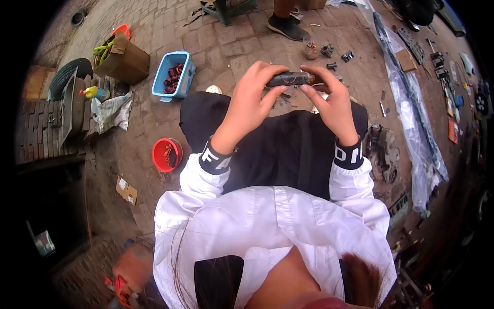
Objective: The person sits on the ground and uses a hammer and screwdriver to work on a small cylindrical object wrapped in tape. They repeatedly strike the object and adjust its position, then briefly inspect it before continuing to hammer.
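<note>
A dark cylindrical part [290,79], with a thin reddish wire along its side and a brownish right end, is held level above my lap. My left hand [250,98] grips its left end between thumb and fingers. Around the right end curl the thumb and fingers of my right hand [332,100]. Both palms partly hide the ends. Beyond my hands, small dark metal parts [327,50] lie on the brick ground, next to a small clear container [310,50] with copper-coloured bits inside.
To the left stand a blue plastic basin [187,82] holding dark red coils, a red bucket [160,164] and a cardboard box [128,64]. Clear plastic sheeting [406,110] runs along the right, with tools and parts beyond. Another person's shoe [288,29] is at the far side.
</note>
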Demonstrator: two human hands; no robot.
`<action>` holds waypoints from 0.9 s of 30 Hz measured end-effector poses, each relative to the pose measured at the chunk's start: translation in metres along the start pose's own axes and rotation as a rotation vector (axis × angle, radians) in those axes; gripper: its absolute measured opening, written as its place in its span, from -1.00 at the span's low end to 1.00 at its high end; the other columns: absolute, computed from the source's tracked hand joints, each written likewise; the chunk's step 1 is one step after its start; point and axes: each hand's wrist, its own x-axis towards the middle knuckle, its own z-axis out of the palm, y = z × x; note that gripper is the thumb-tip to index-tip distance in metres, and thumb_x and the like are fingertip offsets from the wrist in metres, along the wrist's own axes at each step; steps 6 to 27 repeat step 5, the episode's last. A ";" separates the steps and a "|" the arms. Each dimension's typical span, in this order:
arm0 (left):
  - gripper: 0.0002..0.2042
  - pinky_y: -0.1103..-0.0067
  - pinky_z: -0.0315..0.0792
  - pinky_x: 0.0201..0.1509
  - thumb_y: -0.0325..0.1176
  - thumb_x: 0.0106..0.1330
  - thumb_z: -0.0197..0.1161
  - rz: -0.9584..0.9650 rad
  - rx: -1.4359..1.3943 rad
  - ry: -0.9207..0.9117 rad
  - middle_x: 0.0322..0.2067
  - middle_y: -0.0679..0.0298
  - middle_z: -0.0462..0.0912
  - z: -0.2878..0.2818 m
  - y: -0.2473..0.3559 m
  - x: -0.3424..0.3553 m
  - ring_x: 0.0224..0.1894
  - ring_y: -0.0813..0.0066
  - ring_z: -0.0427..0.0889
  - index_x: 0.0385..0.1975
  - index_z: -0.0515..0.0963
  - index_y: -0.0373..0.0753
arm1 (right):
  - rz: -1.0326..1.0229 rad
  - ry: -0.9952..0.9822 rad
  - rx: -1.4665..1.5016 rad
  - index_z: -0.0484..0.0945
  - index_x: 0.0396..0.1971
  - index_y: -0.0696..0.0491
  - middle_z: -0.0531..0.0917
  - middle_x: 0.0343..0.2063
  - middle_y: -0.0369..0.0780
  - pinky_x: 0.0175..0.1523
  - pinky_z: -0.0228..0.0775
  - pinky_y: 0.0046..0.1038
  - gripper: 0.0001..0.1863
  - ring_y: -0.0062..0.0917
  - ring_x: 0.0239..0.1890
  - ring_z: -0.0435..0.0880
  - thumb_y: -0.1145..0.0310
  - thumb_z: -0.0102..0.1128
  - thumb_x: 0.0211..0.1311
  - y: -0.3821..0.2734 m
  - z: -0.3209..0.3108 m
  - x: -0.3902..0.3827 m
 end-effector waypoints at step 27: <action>-0.61 0.63 0.42 0.00 -0.50 0.18 0.32 -0.178 -0.518 0.111 -0.11 0.27 0.56 0.007 0.059 -0.068 -0.05 0.52 0.55 0.03 0.45 -0.28 | 0.098 0.029 0.209 0.54 -0.06 0.17 0.64 -0.20 -0.23 -0.13 0.50 -0.57 -0.66 -0.60 -0.25 0.64 0.47 0.27 0.13 -0.031 -0.003 -0.093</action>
